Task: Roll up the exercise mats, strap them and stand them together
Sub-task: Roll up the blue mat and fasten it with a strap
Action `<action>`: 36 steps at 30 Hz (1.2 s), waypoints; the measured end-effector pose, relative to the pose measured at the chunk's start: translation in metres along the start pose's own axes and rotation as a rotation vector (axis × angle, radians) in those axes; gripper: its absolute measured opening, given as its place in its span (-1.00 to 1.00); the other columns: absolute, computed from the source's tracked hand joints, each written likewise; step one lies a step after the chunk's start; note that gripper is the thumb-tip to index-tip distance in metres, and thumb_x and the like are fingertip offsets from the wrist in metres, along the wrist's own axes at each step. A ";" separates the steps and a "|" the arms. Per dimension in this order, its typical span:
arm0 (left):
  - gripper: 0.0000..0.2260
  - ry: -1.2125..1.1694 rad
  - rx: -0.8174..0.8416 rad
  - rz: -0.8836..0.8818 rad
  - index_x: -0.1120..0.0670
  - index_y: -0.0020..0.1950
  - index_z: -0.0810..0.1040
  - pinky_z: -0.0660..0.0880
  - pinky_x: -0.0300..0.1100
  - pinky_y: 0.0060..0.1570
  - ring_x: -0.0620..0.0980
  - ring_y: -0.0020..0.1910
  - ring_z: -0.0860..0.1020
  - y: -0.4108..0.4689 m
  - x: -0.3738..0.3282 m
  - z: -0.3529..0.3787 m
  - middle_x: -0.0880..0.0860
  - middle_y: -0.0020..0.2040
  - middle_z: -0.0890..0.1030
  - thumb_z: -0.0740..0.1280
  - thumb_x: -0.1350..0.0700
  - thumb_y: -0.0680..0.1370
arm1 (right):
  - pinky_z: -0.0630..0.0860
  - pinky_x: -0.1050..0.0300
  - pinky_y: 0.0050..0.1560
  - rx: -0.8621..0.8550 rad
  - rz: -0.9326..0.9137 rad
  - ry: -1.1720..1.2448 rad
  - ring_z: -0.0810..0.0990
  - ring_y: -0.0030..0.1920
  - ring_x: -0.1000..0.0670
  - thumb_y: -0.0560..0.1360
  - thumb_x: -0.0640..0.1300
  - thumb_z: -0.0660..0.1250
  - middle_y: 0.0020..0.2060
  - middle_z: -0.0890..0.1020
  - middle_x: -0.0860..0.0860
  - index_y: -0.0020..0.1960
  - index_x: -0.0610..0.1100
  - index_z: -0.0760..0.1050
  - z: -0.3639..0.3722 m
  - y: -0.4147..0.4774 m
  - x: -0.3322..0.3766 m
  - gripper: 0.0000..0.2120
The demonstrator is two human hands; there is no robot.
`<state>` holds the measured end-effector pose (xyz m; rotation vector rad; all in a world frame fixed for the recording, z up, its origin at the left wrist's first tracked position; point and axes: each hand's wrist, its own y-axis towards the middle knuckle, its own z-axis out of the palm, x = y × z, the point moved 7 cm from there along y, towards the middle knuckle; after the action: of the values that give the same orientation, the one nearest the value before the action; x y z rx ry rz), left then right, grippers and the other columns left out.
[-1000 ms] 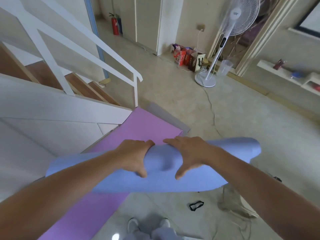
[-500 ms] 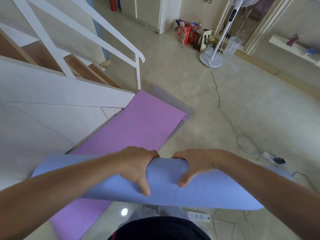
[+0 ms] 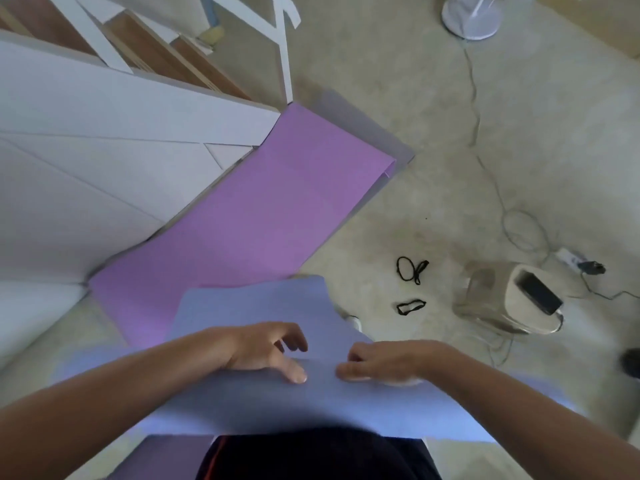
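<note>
From my head camera, I had the blue mat [image 3: 263,306] held in front of my waist, its long axis running left to right across my body, with one loose flap reaching away from me toward the purple mat [image 3: 242,216]. My left hand [image 3: 263,349] lay on top of the blue mat, fingers half curled and the thumb pressed flat, more pinning it than gripping. My right hand [image 3: 381,365] sat just beside it, fingers bent down onto the same fold; I could not tell whether they closed around anything underneath. The purple mat lay flat on the floor beyond my hands, its length running away from me along the foot of the white staircase [image 3: 104,150]. Two black straps [image 3: 412,270] lay on the floor, forward and to the right of my right hand.

I judged the roll was loose. With both hands bunched at the middle, the ends could spring open or wind unevenly, and the free flap might slip out before I reached a strap.
</note>
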<state>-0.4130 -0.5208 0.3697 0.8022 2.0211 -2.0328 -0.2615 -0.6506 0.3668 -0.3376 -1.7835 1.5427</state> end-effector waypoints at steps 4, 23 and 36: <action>-0.45 0.401 -0.135 -0.004 -0.09 0.31 0.46 0.37 -0.02 0.28 -0.01 0.26 0.48 0.006 0.006 0.028 -0.08 0.26 0.52 0.03 -0.40 0.53 | 0.15 -0.05 0.46 0.078 0.140 0.146 0.29 0.47 -0.07 0.49 0.50 -0.04 0.49 0.33 0.00 0.51 -0.01 0.31 0.012 0.053 -0.026 -0.20; -0.34 0.316 -0.110 -0.181 -0.09 0.62 0.05 -0.11 0.08 0.54 -0.03 0.61 -0.01 0.159 0.093 0.071 -0.06 0.64 0.04 -0.17 -0.36 0.59 | 0.37 -0.06 0.22 -0.218 0.214 -0.281 0.48 0.29 -0.15 0.60 0.33 -0.11 0.33 0.51 -0.08 0.37 -0.10 0.44 -0.014 0.229 -0.068 -0.34; -0.70 0.317 -0.520 -0.355 0.05 0.22 0.52 0.37 -0.04 0.13 0.12 0.21 0.51 0.286 0.152 0.009 0.07 0.21 0.55 0.06 -0.02 0.67 | 0.27 -0.05 0.38 -0.007 0.014 -0.199 0.34 0.43 -0.11 0.36 0.59 0.09 0.47 0.35 -0.05 0.56 -0.01 0.14 0.007 0.289 -0.077 -0.03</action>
<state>-0.4074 -0.5116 0.0461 0.7246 2.8704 -1.4520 -0.2885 -0.6343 0.0690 -0.2061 -1.9428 1.6274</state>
